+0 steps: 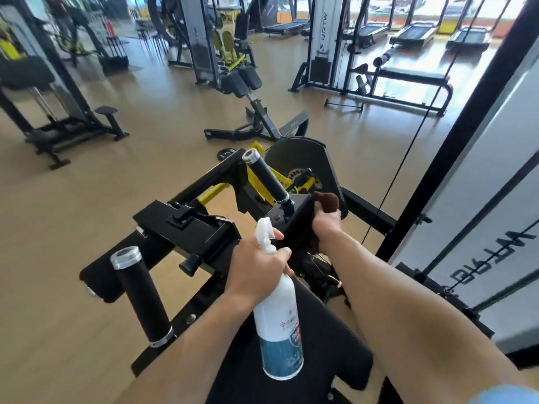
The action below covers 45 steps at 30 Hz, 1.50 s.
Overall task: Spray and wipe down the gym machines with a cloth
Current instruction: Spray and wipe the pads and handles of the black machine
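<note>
Two hands (256, 266) – one bottle (278, 322), one cloth (326, 201). Two black grips (141, 295) on the near machine (186, 225). Three treadmills (414, 33) by the far windows, a fourth further left – one bench (408, 74).

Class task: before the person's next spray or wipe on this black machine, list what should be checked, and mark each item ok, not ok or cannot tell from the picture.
1. Spray bottle held firmly: ok, the left hand grips its neck.
2. Finger on the trigger: ok, one left finger lies over the white spray head.
3. Cloth in hand: ok, the right hand holds the brown cloth against the machine's black block.
4. Nozzle aimed at the machine: cannot tell.
5. Liquid left in the bottle: cannot tell, it is opaque.
6. Upright grip beside the cloth already wiped: cannot tell.
</note>
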Each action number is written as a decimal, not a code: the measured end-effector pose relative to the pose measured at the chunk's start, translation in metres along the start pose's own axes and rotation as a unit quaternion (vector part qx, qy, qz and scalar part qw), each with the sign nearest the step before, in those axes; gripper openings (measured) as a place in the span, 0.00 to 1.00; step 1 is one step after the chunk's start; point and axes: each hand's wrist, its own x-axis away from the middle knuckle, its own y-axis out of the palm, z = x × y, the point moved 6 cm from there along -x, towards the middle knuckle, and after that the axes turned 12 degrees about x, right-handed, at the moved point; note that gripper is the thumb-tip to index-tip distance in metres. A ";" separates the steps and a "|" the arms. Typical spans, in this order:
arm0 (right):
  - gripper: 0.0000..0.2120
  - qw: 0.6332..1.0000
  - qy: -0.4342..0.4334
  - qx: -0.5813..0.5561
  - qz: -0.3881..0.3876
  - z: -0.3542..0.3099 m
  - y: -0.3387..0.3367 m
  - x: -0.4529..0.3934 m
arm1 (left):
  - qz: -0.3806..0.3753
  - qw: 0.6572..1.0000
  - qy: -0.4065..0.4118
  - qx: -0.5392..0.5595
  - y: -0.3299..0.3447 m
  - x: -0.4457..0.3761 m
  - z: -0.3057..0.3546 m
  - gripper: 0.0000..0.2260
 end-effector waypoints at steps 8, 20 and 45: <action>0.17 0.998 -0.049 -0.039 -0.026 0.031 -0.010 0.019 | 0.074 0.992 -0.050 0.092 -0.012 -0.020 0.013 0.02; 0.23 0.933 -0.337 0.025 0.121 -0.070 -0.027 0.101 | 0.046 0.989 0.123 0.063 -0.051 -0.025 0.096 0.11; 0.38 0.899 -0.298 0.322 -0.012 -0.091 0.046 0.077 | 0.121 0.932 0.257 -0.223 -0.085 -0.130 0.112 0.17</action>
